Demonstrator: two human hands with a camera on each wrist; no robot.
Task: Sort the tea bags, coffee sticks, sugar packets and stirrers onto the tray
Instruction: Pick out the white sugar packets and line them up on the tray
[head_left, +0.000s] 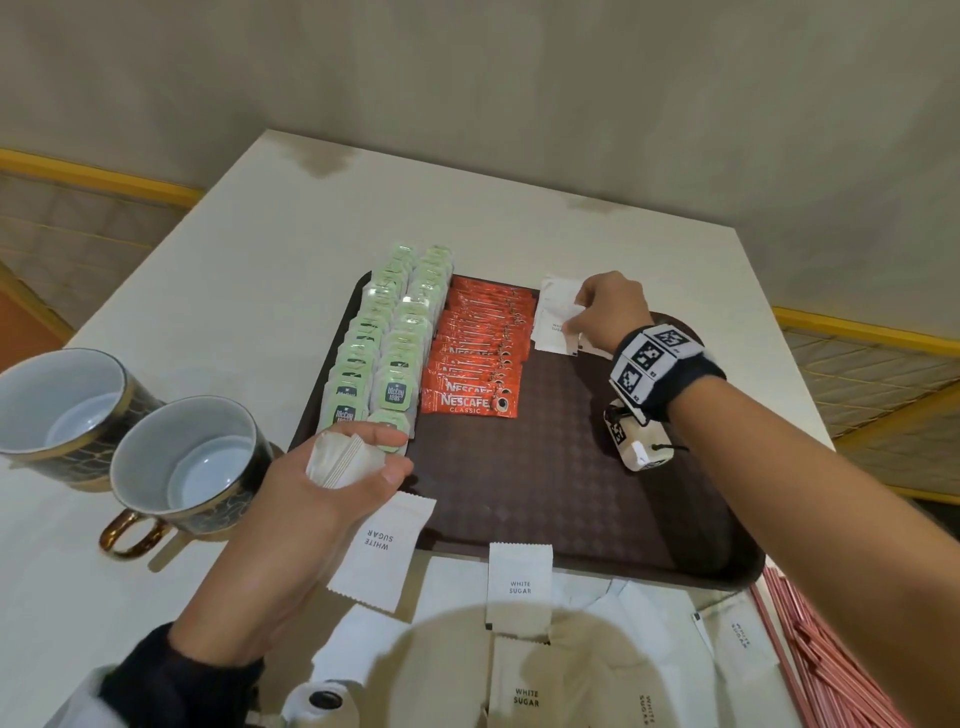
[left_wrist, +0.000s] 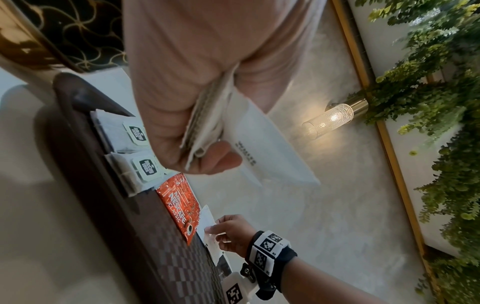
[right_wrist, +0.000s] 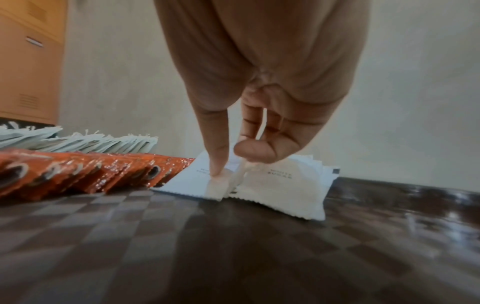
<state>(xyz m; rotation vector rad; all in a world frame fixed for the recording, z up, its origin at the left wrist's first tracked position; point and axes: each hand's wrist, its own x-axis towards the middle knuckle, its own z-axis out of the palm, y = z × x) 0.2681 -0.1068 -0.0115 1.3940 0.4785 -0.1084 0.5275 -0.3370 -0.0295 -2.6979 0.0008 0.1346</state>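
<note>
A dark brown tray (head_left: 545, 493) carries two rows of green tea bags (head_left: 384, 343) at its left, with red coffee sticks (head_left: 478, 353) beside them. To their right, at the far end, lie a few white sugar packets (head_left: 556, 317). There my right hand (head_left: 582, 317) pinches one sugar packet (right_wrist: 239, 179) between thumb and fingers, its index fingertip (right_wrist: 218, 166) pressing down on the pile. My left hand (head_left: 384, 457) hovers over the tray's near left corner and grips a stack of sugar packets (head_left: 337, 460), also seen edge-on as a stack of sugar packets (left_wrist: 207, 115).
Several loose sugar packets (head_left: 519, 587) lie on the white table in front of the tray. Pink stirrers (head_left: 831, 675) are heaped at the near right. Two dark patterned cups (head_left: 182, 462) stand to the left of the tray. The tray's right half is bare.
</note>
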